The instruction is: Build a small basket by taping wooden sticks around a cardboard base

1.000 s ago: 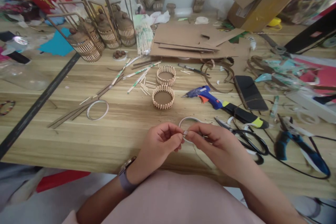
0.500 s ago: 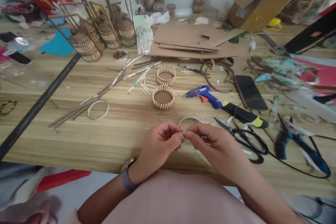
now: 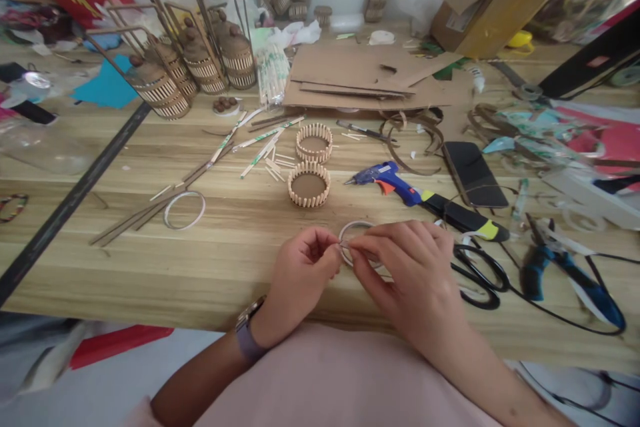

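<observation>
My left hand (image 3: 306,273) is closed, its thumb and forefinger pinching the near-left side of a thin white ring (image 3: 357,224). My right hand (image 3: 407,270) reaches across the ring, with thumb and fingertips pinched close to the left fingertips at the ring's edge. The exact spot between the fingertips is too small to make out. Beyond the hands stand two round cardboard bases fringed with short wooden sticks, a nearer one (image 3: 309,199) and a farther one (image 3: 314,153). A second white ring (image 3: 185,210) lies to the left on the table.
A blue glue gun (image 3: 387,177), black-handled scissors (image 3: 483,273), a utility knife (image 3: 457,219), a phone (image 3: 475,173) and pliers (image 3: 550,260) lie to the right. Finished stick lanterns (image 3: 163,90) stand back left. Cardboard sheets (image 3: 345,67) lie at the back.
My right hand has turned and spread over the ring, its fingers reaching further left, and now covers the scissor blades. The left hand has moved slightly left. The view has shifted a little.
</observation>
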`<state>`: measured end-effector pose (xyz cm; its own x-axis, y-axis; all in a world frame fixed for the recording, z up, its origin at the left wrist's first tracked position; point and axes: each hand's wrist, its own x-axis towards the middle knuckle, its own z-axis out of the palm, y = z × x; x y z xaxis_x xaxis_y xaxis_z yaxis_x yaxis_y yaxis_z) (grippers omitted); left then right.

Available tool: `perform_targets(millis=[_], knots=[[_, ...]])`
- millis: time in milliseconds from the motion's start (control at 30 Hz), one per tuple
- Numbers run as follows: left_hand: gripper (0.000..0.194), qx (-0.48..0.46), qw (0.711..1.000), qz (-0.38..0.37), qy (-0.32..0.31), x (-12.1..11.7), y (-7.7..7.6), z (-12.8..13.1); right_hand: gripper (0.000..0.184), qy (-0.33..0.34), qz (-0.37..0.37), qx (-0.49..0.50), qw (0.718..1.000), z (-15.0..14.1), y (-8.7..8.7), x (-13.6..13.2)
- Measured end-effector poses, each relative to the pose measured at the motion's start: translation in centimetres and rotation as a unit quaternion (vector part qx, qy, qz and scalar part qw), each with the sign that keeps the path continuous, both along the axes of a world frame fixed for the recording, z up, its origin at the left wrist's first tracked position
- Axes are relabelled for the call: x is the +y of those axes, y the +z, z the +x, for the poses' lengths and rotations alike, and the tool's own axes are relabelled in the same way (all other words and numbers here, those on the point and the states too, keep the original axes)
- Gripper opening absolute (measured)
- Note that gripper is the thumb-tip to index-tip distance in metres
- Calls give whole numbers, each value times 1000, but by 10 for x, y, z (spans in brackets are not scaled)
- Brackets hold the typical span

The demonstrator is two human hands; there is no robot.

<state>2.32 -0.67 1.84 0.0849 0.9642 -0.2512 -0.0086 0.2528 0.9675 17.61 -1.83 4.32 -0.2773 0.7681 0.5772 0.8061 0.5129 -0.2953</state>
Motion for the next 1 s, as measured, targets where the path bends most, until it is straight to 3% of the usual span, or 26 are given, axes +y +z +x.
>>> perform_targets(millis=[533, 700, 1000], knots=[[8, 196, 964, 165, -77, -6, 3, -2, 20, 7, -56, -60, 997, 3, -4, -2], [9, 208, 959, 177, -81, -7, 5, -3, 16, 19, -74, -17, 997, 5, -7, -2], [8, 184, 963, 178, -87, -8, 7, -4, 15, 41, -186, 90, 978, 13, -10, 1]])
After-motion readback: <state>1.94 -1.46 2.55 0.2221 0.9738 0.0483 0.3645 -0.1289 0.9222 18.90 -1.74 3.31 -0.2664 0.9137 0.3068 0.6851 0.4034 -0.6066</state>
